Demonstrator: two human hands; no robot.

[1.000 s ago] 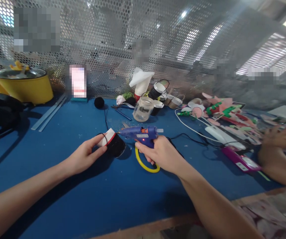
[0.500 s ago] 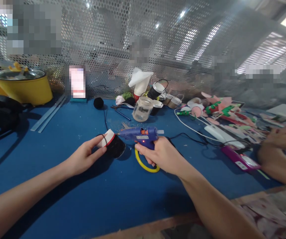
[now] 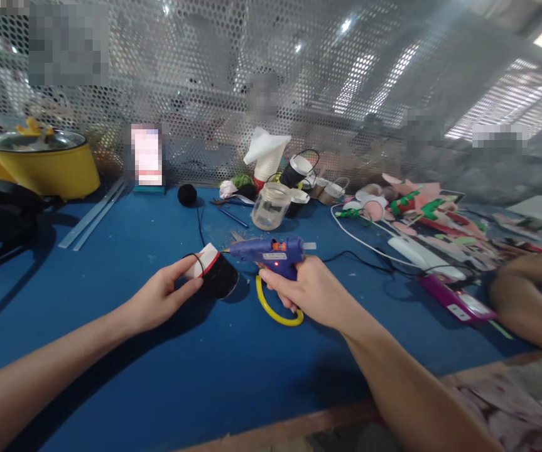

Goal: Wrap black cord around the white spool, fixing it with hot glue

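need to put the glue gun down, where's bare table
Bare blue table lies between the yellow pot and the left hand, and along the near edge. Crowded: the jar and cups, and the scraps at right.

yellow pot (image 3: 39,162), glass jar (image 3: 271,206), pink phone (image 3: 454,300), black pompom (image 3: 187,194)

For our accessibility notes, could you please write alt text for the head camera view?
On a blue table, the left hand holds a small black cup with a white and red band while the right hand aims a blue hot glue gun at it. Craft scraps, a glass jar and another person's hand lie beyond.
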